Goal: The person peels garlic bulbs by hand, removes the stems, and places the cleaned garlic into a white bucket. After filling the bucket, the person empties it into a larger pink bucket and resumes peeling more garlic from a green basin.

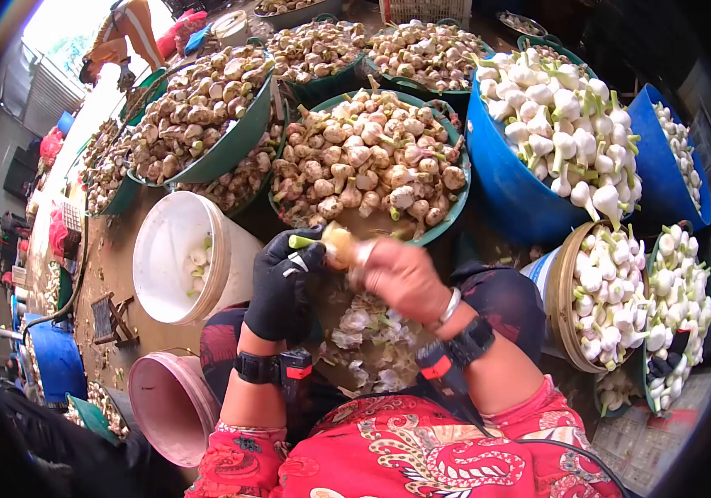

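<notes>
My left hand (283, 278), in a black glove, is closed around a garlic bulb (338, 246), whose short green stem points left. My right hand (405, 278) is bare, with a metal bangle at the wrist. Blurred by motion, its bent fingers meet the right side of the bulb; what they pinch is hidden. Loose papery garlic skins (370, 336) lie below, between my knees. Just beyond my hands stands a green tub (457, 195) heaped with unpeeled garlic bulbs (372, 153).
At left, a white bucket (231, 257) on its side holds a few peeled bulbs; a pink bucket (169, 407) lies nearer. Blue tubs (501, 178) and a tan-rimmed bucket (567, 299) of white bulbs stand at right. More garlic tubs (248, 124) fill the back; a person (127, 37) bends at upper left.
</notes>
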The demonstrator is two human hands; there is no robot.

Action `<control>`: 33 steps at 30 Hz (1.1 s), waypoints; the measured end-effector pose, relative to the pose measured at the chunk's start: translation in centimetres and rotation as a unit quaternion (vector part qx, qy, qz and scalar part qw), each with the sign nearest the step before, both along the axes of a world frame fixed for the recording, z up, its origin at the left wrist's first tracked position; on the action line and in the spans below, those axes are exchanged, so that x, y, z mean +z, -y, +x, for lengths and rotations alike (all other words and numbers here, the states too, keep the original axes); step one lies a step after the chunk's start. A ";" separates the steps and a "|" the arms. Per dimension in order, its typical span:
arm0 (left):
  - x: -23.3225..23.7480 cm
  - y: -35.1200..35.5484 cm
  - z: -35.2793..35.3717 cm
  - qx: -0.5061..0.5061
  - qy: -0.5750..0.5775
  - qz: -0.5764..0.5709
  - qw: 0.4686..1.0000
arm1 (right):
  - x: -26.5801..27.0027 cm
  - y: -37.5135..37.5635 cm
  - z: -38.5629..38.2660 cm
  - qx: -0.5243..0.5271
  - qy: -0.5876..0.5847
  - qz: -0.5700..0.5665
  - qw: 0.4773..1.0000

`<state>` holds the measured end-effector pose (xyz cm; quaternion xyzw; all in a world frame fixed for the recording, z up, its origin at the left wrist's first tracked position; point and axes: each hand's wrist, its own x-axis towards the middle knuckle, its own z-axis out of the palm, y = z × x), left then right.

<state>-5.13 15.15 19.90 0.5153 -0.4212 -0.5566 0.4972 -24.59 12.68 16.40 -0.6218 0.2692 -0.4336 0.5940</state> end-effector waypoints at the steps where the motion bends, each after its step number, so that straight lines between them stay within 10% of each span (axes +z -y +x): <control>1: 0.1 0.2 0.3 0.011 -0.019 -0.011 1.000 | 0.4 -0.4 -0.2 0.097 -0.058 -0.045 0.993; 3: 0.2 0.2 -0.2 0.029 0.007 -0.017 0.999 | -0.9 -1.1 -0.5 0.199 -0.257 -0.030 0.945; 5: -0.5 0.5 -0.2 0.026 0.002 -0.056 0.998 | -1.7 -0.2 -0.6 0.080 -0.421 -0.144 0.892; 9: -0.4 0.5 -0.7 0.009 0.030 -0.051 0.998 | 1.8 1.3 -0.4 -0.167 -0.145 -0.057 0.974; 24: 0.4 1.9 -0.3 -0.069 0.388 -0.202 0.897 | 0.3 1.9 1.4 -0.096 -0.263 -0.168 0.945; 26: -0.7 2.1 0.5 0.015 0.073 -0.042 0.996 | -0.5 1.0 1.4 -0.069 -0.343 -0.189 0.917; 33: -2.1 2.4 2.3 0.048 -0.111 -0.010 0.993 | -1.6 0.5 1.7 0.002 -0.482 -0.096 0.871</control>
